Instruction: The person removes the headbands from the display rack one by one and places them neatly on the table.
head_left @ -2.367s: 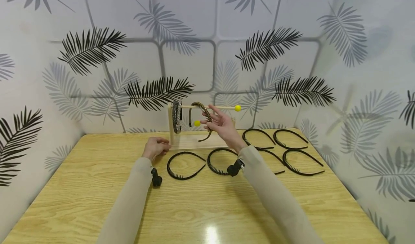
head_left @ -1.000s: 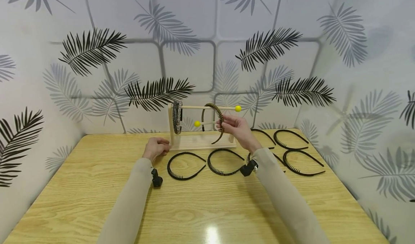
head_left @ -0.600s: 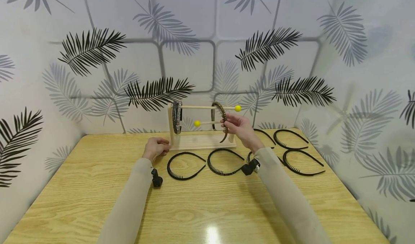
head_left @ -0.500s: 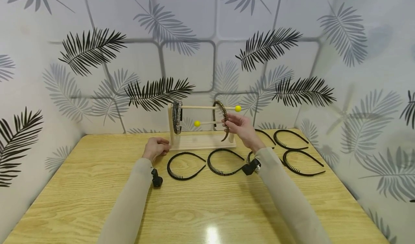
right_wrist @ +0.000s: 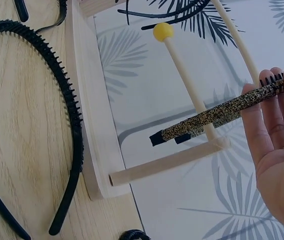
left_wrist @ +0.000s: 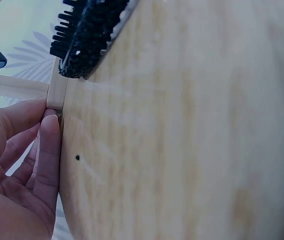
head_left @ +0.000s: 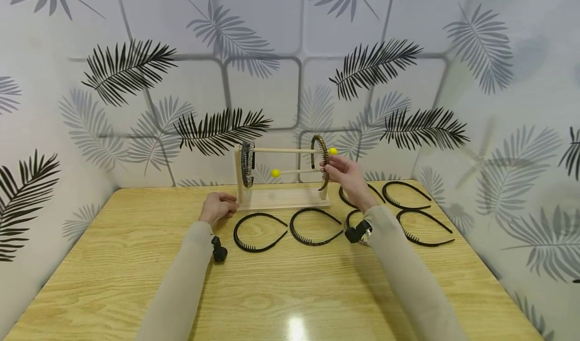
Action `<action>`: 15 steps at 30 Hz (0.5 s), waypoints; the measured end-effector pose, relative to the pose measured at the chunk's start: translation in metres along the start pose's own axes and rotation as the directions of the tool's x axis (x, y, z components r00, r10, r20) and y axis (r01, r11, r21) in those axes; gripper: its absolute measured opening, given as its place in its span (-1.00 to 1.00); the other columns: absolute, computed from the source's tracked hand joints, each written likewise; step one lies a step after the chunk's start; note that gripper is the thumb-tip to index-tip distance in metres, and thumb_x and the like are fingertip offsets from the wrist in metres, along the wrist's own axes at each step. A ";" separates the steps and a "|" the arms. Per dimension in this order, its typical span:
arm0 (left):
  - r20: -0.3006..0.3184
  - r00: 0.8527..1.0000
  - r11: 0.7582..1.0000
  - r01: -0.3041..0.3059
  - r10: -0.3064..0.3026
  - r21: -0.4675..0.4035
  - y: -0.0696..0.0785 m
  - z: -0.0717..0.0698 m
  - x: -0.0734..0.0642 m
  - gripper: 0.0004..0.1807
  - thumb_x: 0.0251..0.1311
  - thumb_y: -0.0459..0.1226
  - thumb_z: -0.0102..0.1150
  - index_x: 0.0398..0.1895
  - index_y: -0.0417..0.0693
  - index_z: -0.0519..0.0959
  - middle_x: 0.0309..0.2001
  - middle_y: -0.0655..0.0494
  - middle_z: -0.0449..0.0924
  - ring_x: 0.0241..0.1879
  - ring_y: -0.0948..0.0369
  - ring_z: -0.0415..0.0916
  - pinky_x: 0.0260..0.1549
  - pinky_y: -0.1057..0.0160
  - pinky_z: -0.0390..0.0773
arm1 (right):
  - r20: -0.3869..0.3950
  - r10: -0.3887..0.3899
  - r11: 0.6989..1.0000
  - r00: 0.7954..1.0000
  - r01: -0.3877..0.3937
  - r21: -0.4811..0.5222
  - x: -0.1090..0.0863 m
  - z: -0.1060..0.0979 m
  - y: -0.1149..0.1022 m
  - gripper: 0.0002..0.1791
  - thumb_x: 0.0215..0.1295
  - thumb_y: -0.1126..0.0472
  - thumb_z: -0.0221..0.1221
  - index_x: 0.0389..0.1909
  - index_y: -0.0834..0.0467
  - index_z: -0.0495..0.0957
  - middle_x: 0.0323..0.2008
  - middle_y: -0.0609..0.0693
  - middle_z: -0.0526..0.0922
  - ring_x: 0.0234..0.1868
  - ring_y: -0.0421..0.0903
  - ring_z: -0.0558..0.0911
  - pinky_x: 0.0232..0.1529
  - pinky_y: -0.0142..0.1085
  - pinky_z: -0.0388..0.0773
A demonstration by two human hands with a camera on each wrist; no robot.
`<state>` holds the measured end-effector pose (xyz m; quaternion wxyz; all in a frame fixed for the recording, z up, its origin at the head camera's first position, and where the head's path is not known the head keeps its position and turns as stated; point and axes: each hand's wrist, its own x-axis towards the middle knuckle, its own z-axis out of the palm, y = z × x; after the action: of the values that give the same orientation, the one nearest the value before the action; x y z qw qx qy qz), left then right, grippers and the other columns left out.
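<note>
My right hand (head_left: 349,177) pinches a gold-and-black glittery headband (head_left: 324,154) with teeth inside its curve. It stands upright around the upper rod (head_left: 283,150) of a small wooden rack, close to the yellow ball (head_left: 333,151) at the rod's right end. In the right wrist view, the headband slants past the lower rod (right_wrist: 182,70). My left hand (head_left: 216,209) holds the left end of the rack's base (head_left: 281,197), thumb and fingers at its corner. Silver-and-black glittery headbands (head_left: 246,164) hang at the rod's left end by the upright.
Black toothed headbands lie on the wooden table, one (head_left: 235,232) in front of the rack, another (head_left: 292,230) beside it, several more to the right (head_left: 399,225). Another yellow ball (head_left: 275,173) tips the lower rod. A patterned wall (head_left: 272,94) stands close behind.
My right hand has carried the gold-and-black headband rightward along the upper rod, lifting it a little lately. My left hand has stayed at the rack's base.
</note>
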<state>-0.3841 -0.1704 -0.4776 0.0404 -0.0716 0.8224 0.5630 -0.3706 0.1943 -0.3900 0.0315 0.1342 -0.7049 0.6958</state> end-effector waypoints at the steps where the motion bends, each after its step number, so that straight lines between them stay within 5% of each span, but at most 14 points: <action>1: 0.000 1.000 1.000 0.001 -0.001 -0.001 0.000 0.000 -0.001 -0.62 0.27 -0.37 0.24 0.14 -0.31 0.55 -0.07 -0.26 0.66 -0.41 0.21 0.62 -0.44 0.33 0.66 | -0.006 -0.001 1.000 1.000 0.001 -0.001 0.000 -0.002 0.000 -0.50 0.43 0.34 0.11 0.35 0.33 0.33 0.17 0.27 0.55 0.04 -0.08 0.65 -0.01 -0.36 0.65; 6: 0.006 1.000 1.000 -0.002 0.002 0.002 0.002 -0.001 -0.003 -0.62 0.27 -0.38 0.23 0.14 -0.32 0.55 -0.07 -0.27 0.66 -0.39 0.19 0.63 -0.42 0.32 0.67 | -0.019 -0.011 0.999 1.000 0.011 -0.033 -0.001 -0.011 -0.001 -0.47 0.44 0.33 0.10 0.37 0.36 0.29 0.16 0.21 0.55 -0.04 -0.27 0.63 -0.05 -0.44 0.64; 15: -0.001 1.000 1.000 -0.013 0.013 0.013 0.001 -0.001 -0.002 -0.63 0.27 -0.37 0.23 0.13 -0.31 0.56 -0.07 -0.26 0.67 -0.40 0.20 0.63 -0.42 0.32 0.67 | -0.030 -0.044 0.999 0.999 0.044 0.003 0.000 -0.024 0.002 -0.48 0.42 0.30 0.13 0.34 0.37 0.32 -0.11 -0.21 0.66 -0.05 -0.23 0.66 -0.08 -0.43 0.65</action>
<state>-0.3825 -0.1711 -0.4761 0.0369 -0.0664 0.8265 0.5578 -0.3746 0.2184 -0.3915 0.0571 0.1392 -0.7001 0.6980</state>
